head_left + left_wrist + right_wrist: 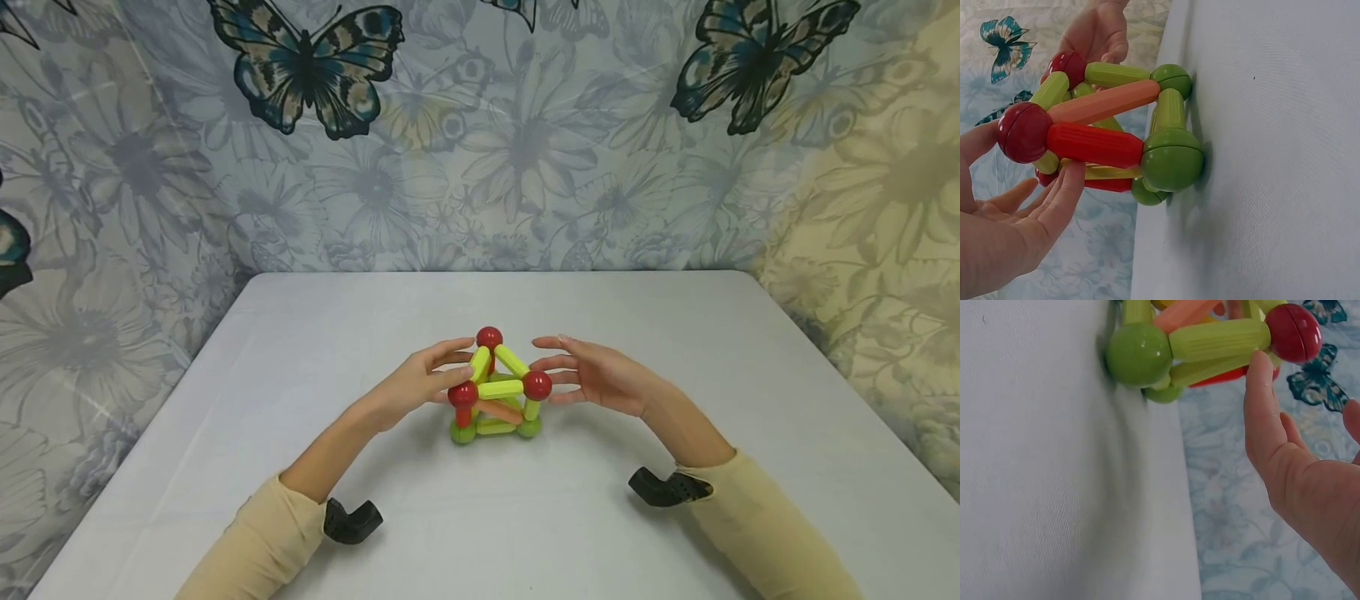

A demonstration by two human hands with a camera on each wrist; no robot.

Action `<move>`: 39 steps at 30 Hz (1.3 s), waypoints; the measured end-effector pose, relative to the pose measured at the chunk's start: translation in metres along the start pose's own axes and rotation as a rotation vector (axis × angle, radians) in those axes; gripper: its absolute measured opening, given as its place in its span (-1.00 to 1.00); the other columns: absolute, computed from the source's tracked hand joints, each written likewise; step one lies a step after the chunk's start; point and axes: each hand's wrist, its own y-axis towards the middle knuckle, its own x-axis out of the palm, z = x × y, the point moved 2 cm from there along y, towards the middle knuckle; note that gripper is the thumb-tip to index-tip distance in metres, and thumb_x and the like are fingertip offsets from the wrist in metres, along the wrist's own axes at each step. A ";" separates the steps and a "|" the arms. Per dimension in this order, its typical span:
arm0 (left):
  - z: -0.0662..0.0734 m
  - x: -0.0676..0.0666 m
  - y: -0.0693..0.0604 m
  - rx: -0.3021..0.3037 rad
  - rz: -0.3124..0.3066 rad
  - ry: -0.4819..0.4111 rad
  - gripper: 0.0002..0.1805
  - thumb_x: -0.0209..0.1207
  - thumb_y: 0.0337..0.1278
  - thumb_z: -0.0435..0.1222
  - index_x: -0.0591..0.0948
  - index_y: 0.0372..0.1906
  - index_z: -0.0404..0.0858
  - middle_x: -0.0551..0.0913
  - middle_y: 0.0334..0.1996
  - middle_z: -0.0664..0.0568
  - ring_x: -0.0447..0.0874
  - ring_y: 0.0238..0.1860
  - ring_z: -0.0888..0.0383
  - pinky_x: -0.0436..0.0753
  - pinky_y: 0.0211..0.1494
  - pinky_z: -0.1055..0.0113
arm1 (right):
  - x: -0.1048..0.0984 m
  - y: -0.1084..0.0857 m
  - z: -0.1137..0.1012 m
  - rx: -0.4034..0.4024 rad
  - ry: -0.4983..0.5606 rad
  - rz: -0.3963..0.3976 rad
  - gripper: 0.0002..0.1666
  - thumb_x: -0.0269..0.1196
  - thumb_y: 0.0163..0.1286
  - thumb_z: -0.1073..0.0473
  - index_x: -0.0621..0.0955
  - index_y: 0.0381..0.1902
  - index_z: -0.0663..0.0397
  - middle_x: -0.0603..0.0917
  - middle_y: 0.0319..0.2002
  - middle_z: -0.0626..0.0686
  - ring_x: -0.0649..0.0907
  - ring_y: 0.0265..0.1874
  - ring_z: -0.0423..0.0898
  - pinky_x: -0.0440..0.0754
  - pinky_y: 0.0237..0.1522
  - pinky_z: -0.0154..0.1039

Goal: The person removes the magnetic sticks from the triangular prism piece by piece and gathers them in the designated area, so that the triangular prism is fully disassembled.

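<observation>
A magnetic ball-and-rod model stands upright on the white table, with red balls on top and green balls below. Yellow-green and red rods join them; an orange rod slants across one side. My left hand holds the model's left corner, thumb at the red ball and a fingertip against the red rod. On the other side, my right hand has its fingers spread and extended. One of its fingertips is at the yellow-green rod by the right red ball; whether it touches is unclear.
The white table reaches back to a wall covering with butterflies and flowers. Black curved pieces stick out at both sleeve cuffs, the left mount and the right mount.
</observation>
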 end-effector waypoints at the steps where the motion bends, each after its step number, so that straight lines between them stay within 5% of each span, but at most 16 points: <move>1: -0.001 0.000 0.000 -0.001 0.001 -0.005 -0.35 0.14 0.31 -0.13 0.22 0.44 -0.10 0.28 0.35 -0.07 0.33 0.28 -0.06 0.46 0.18 -0.04 | 0.001 0.000 0.001 0.003 -0.013 0.004 -0.38 -0.07 0.54 -0.05 0.19 0.41 0.16 0.44 0.15 0.22 0.54 0.07 0.10 0.56 0.03 0.04; 7: -0.005 0.002 -0.001 0.006 -0.002 -0.014 -0.32 0.18 0.27 -0.16 0.23 0.44 -0.08 0.26 0.35 -0.07 0.40 0.23 -0.05 0.45 0.19 -0.01 | 0.005 0.003 0.005 0.009 -0.035 0.007 -0.38 -0.03 0.53 0.06 0.14 0.43 0.19 0.45 0.10 0.20 0.58 0.01 0.05 0.62 -0.04 -0.06; 21: -0.006 0.008 -0.008 0.055 0.005 -0.034 -0.27 0.28 0.18 -0.23 0.25 0.43 -0.09 0.26 0.35 -0.04 0.53 0.12 -0.01 0.44 0.22 0.07 | 0.015 0.002 0.005 -0.043 -0.052 0.014 -0.64 0.20 0.38 0.22 0.43 0.10 0.02 0.48 0.01 0.13 0.61 -0.13 -0.01 0.65 -0.13 -0.15; 32: -0.009 0.012 -0.013 0.124 0.099 -0.034 -0.30 0.30 0.15 -0.27 0.31 0.40 -0.11 0.34 0.32 -0.06 0.58 0.07 -0.01 0.56 0.09 0.21 | 0.025 -0.002 0.003 -0.084 -0.172 0.029 -0.44 0.33 0.24 0.29 0.36 0.14 0.22 0.44 0.02 0.17 0.56 -0.08 0.02 0.56 0.04 0.00; 39: -0.010 0.014 -0.014 0.125 0.115 -0.043 -0.32 0.31 0.14 -0.27 0.35 0.37 -0.12 0.36 0.30 -0.07 0.61 0.03 0.01 0.58 0.06 0.22 | 0.029 -0.001 0.005 -0.093 -0.268 0.081 -0.46 0.38 0.20 0.29 0.41 0.08 0.23 0.48 -0.01 0.17 0.54 -0.07 0.04 0.59 -0.02 -0.15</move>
